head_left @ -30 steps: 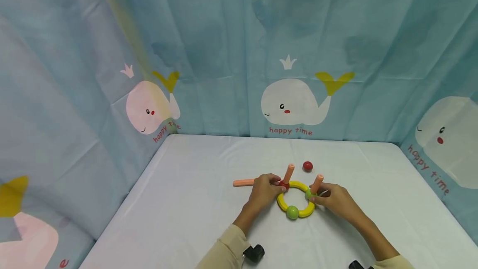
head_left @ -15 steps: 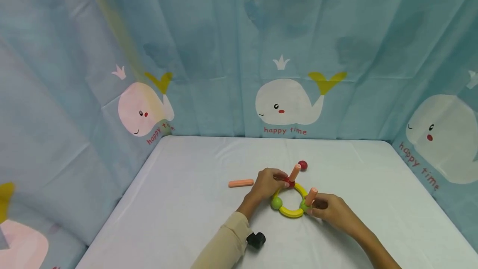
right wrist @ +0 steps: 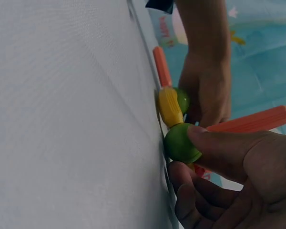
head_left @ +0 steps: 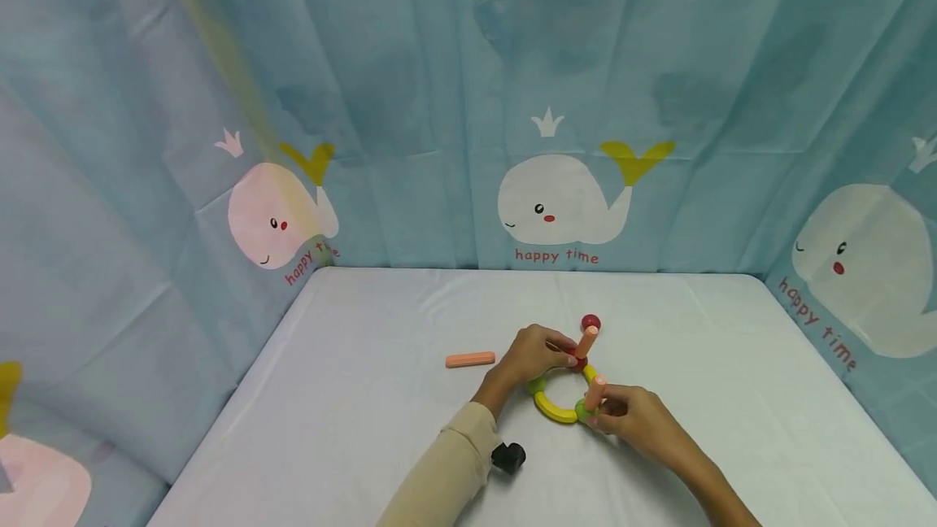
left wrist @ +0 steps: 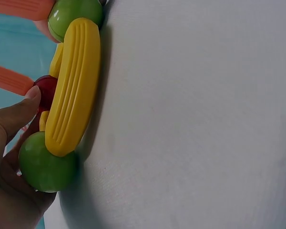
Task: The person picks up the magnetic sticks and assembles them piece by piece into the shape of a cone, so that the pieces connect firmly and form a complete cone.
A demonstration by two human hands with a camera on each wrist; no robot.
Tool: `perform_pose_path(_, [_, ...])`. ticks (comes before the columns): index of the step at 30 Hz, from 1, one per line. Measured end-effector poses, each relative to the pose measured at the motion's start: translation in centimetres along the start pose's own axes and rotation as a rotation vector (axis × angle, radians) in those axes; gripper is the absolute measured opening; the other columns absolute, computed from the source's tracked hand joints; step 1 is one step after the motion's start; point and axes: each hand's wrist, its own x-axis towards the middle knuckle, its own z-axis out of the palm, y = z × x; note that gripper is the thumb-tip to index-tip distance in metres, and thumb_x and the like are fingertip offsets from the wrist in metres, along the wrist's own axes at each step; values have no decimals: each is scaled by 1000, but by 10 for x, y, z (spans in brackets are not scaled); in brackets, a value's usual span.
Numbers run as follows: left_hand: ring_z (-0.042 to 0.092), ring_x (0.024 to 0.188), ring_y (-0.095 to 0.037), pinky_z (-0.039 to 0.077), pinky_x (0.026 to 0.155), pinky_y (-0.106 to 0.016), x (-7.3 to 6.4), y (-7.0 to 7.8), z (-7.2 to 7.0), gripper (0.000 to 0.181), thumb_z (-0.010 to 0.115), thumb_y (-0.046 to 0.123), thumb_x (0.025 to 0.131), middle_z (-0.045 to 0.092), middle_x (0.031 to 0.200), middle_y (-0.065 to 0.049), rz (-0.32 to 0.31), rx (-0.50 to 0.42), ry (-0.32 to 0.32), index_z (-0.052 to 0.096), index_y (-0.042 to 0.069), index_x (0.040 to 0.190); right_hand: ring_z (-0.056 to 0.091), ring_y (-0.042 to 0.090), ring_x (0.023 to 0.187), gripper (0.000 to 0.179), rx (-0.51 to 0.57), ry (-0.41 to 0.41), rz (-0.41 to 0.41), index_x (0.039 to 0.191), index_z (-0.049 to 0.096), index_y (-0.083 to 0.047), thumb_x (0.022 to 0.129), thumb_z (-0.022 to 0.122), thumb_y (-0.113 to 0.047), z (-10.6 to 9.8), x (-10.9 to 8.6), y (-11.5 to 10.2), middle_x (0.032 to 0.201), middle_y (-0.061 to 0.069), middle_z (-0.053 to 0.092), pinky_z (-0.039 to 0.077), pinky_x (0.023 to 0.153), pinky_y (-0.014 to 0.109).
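A ring of yellow curved pieces (head_left: pixel 554 408) joined by colored balls lies on the white table. My left hand (head_left: pixel 530 352) pinches its red ball (left wrist: pixel 46 90) at the far side, from which an orange stick (head_left: pixel 588 341) rises. My right hand (head_left: pixel 637 417) holds the near-right green ball (right wrist: pixel 182 143) between thumb and fingers; a second orange stick (head_left: pixel 596 393) stands tilted in that ball. Another green ball (left wrist: pixel 46 162) sits at the ring's left, beside my left hand. The left hand partly covers the ring's far-left side in the head view.
A loose orange stick (head_left: pixel 470 359) lies left of my left hand. Behind the ring is a loose red ball (head_left: pixel 590 321). A blue whale-print curtain (head_left: pixel 410 185) hangs around the table (head_left: pixel 351 429). A black wrist camera (head_left: pixel 508 458) is on the left sleeve.
Both hands have turned the ring clockwise as seen from above: the red-ball side went right, the right-hand green ball came nearer, and the free green ball moved to the left side.
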Motion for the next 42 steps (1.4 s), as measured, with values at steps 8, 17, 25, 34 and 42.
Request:
perform_pose_path(8, [69, 98, -7, 56, 91, -24, -2, 0, -2, 22, 82, 21, 96, 80, 110, 7, 1, 9, 3, 83, 16, 117, 64, 16, 77, 19, -36, 6, 10, 106, 78, -14, 90, 85, -23, 4, 2, -4, 84, -2, 72, 51, 62, 26])
perform_pose_path(17, [71, 110, -14, 58, 95, -30, -16, -4, -9, 26, 79, 23, 98, 78, 118, 4, 46, 36, 105, 80, 14, 123, 64, 18, 77, 21, -28, 7, 15, 107, 79, -14, 90, 86, -23, 4, 1, -4, 85, -1, 72, 52, 60, 27])
perform_pose_path(25, [68, 118, -25, 57, 99, -41, -48, -18, -38, 28, 79, 19, 98, 74, 123, -4, 45, 34, 265, 78, 14, 125, 63, 18, 81, 25, -42, 14, 35, 110, 79, -14, 89, 86, -24, 4, 3, -3, 87, -2, 71, 52, 61, 27])
perform_pose_path(34, [64, 119, -31, 52, 104, -50, -71, -41, -61, 28, 85, 15, 91, 76, 118, -5, -39, 20, 461, 81, 14, 118, 64, 18, 80, 31, -20, 17, 49, 116, 79, -10, 89, 86, -23, 3, 2, 0, 89, -1, 73, 54, 58, 28])
perform_pose_path(42, [65, 124, -34, 52, 103, -55, -87, -62, -72, 28, 84, 15, 91, 74, 123, -10, -81, -33, 517, 80, 11, 118, 65, 18, 78, 29, -8, 11, 47, 116, 79, -10, 89, 85, -22, 3, 2, 0, 88, 0, 73, 54, 58, 28])
